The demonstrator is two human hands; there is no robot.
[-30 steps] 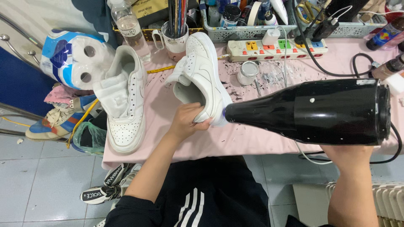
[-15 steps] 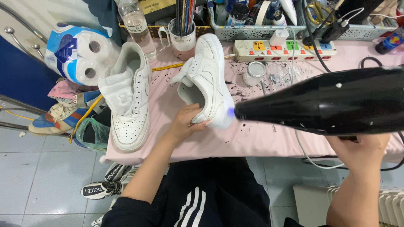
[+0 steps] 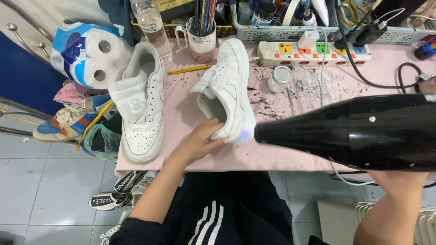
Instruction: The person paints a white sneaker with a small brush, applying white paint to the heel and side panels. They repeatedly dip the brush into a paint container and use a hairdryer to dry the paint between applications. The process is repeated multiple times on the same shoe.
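Head view. Pink-covered worktable [image 3: 290,154] across upper frame, cloth speckled with dark flecks near centre; grey tiled floor [image 3: 41,181] below and to the left.

Left hand [image 3: 200,141]: forearm rising from 7 o'clock toward centre, bare, slightly bent at wrist. Palm down, fingers curled over heel end of white sneaker [image 3: 229,93], gripping it at the collar and rear sole. Sneaker tipped on its side, opening facing 8 o'clock, toe toward 12 o'clock, heel at table's near edge. Faint bluish tint on the heel.

Right hand: hidden behind hair dryer [image 3: 354,131]; only forearm [image 3: 390,208] seen, coming up from 5 o'clock. Grip cannot be told directly; dryer carried aloft above it, so taken as held. Dryer black, long tapered barrel, lying nearly level, nozzle tip pointing to 9 o'clock and just beside sneaker heel; touching or apart cannot be told.

Surroundings:
- Second white sneaker [image 3: 141,104] at 10 o'clock of held one, sole down, toe over near table edge, tongue pulled open.
- Yellow pencil [image 3: 188,69] between the two shoes.
- White mug [image 3: 202,38] holding brushes, at 12 o'clock.
- Clear bottle [image 3: 152,27] left of mug.
- Small lidded jar [image 3: 278,78] right of held sneaker.
- Power strip [image 3: 313,52] at 1 o'clock, plugs and black cables in it.
- Toilet-roll pack [image 3: 88,52] at 10 o'clock, off table's left end.
- Blue and white shoe [image 3: 63,120] below pack.

Black trousers with white stripes [image 3: 218,218] at 6 o'clock.
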